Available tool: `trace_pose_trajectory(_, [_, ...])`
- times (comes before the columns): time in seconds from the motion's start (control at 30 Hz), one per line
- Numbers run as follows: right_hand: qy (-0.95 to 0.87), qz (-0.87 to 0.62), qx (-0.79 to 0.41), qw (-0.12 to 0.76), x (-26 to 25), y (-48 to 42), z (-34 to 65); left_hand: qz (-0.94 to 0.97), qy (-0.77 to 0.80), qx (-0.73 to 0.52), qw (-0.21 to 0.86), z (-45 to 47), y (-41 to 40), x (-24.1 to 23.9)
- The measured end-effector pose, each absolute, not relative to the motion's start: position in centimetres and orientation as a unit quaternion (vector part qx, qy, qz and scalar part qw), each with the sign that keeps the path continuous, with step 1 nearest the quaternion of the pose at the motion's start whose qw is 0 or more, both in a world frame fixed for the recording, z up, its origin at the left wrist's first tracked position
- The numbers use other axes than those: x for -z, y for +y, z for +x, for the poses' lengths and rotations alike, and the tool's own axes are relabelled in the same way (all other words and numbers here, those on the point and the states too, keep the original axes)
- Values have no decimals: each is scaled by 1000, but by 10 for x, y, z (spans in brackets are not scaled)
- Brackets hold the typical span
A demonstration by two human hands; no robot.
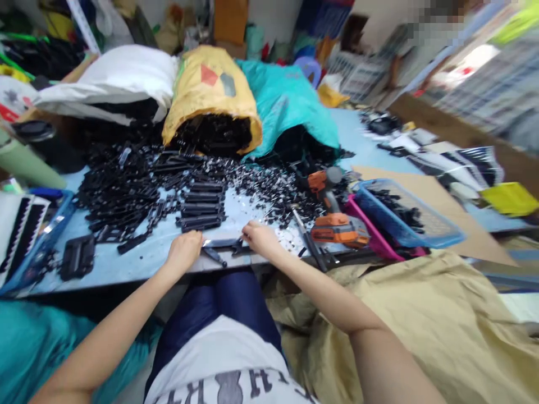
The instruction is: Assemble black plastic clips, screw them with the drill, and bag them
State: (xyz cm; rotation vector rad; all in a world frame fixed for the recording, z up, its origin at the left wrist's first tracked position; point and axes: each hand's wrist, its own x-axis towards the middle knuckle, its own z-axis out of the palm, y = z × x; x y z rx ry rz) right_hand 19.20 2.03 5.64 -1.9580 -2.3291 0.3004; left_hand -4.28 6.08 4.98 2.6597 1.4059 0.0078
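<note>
At the table's front edge, a black plastic part (pixel 223 244) with a shiny flat top and a short slanted arm below lies between my two hands. My left hand (pixel 185 249) has its fingers curled closed at the part's left end. My right hand (pixel 260 238) pinches at its right end, with the fingertips partly hidden by blur. Just beyond sits a neat stack of similar long black parts (pixel 202 205). Small screws and tiny fittings (pixel 269 188) are scattered to the right of that stack.
Heaped black parts (pixel 122 191) spread at left, before a white sack (pixel 122 73), a yellow sack (pixel 214 84) and a teal sack (pixel 286 101). An orange cordless drill (pixel 337 224), a blue basket (pixel 412 219) and cardboard (pixel 480 235) lie right. A person (pixel 415 62) stands at the back.
</note>
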Motion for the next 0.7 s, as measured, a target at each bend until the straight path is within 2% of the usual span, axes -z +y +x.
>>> trace_pose_trajectory(0.1, [-801,-593,-78,-16,-60,19,181,895,442,46,47,-33,63,-59])
trace_pose_trajectory(0.2, [-805,-592,-39,-15,-55,20,178,901,424,79,41,-24,69,-62])
trace_pose_trajectory(0.33, [-786,-617,-21,18,-43,16,185,898,422,101,64,-23,76,-63])
trace_pose_trajectory(0.5, [-813,-575,-15,88,-32,5,200,893,430,92,93,-30,82,-64])
trace_pose_trajectory(0.7, [-815,-555,-61,156,-25,-3,208,887,444,82,99,-31,84,-67])
